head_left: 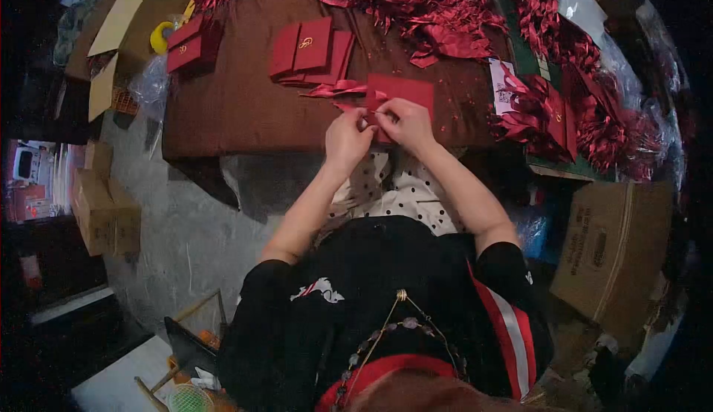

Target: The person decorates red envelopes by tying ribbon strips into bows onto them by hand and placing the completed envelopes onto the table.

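Note:
At the table's near edge lies a flat red envelope (407,92), partly hidden by my fingers. My left hand (348,141) is closed in a pinch at its lower left corner. Close beside it, my right hand (403,124) pinches over the envelope's lower part. Both hands seem to grip a red ribbon (343,88), whose loose end stretches left across the cloth; the part between the fingertips is mostly hidden. Just behind sits a small stack of red envelopes (310,49) with a gold emblem on top.
A brown cloth (245,107) covers the table. Heaps of red ribbons (423,11) lie at the back, and more ribbons (549,115) at the right. Another red envelope pile (194,45) is at the left. Cardboard boxes (104,211) stand on the floor at left, with a carton (613,245) at right.

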Tool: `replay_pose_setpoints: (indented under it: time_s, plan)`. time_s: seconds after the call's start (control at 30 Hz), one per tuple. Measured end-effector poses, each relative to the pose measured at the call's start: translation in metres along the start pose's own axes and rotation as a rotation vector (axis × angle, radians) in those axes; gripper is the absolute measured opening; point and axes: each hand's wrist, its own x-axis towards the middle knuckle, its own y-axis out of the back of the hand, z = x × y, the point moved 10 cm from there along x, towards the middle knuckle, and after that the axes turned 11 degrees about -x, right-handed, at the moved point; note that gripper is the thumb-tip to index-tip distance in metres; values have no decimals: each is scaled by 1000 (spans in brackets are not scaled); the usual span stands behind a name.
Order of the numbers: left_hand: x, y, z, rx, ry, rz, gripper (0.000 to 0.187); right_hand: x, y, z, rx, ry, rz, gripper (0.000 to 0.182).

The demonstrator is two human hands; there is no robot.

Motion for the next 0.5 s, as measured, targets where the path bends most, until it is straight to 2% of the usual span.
replay_pose_setpoints:
  time_s: [0.07,0.2,0.27,0.3,0.4,0.47,0.5]
  plan:
    - [-2,5,7,70,-136,72,45,-1,-1,-3,-46,53,-9,13]
    - [-4,7,3,-89,-65,66,45,-3,-2,-15,-200,200,-49,13]
    - [-5,4,3,-53,-117,78,43,-6,-2,-27,-293,314,-60,12]
    - [-7,6,7,-43,-154,99,42,-6,1,-32,-243,338,-52,12]
    - [-7,5,6,-38,-160,114,40,-3,-1,-24,-141,298,-75,12]
    - [-8,6,5,-86,-148,126,38,-3,2,-21,-99,289,-14,12]
    - [-10,6,10,-75,-220,142,35,-1,-1,-11,-37,182,-51,12]
